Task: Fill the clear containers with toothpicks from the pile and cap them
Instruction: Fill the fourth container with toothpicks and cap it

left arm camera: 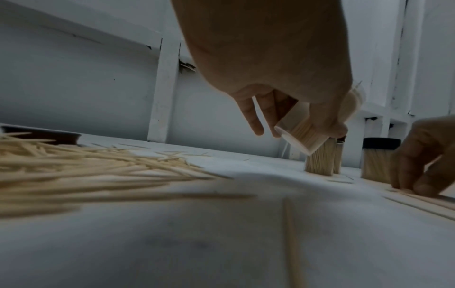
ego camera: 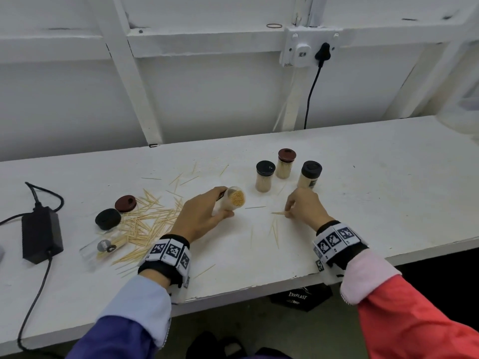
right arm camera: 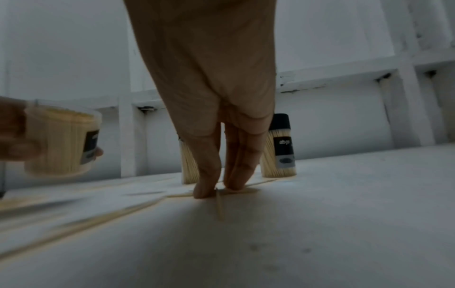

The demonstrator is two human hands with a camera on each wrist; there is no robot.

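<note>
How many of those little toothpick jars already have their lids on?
3, standing upright together on the table right of the pile: a black-lidded jar, a brown-lidded jar behind it, and another black-lidded jar furthest right. None seems hidden.

Power adapter cable cut off at left edge; toothpick pile blurred, label print unreadable

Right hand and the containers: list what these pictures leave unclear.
- Right hand: head view, its back hides the fingertips; wrist view too dim to show whether the toothpick is pinched.
- Middle capped container: right wrist view, fingers cover most of it.
- Held container: label hidden by left hand.
</note>
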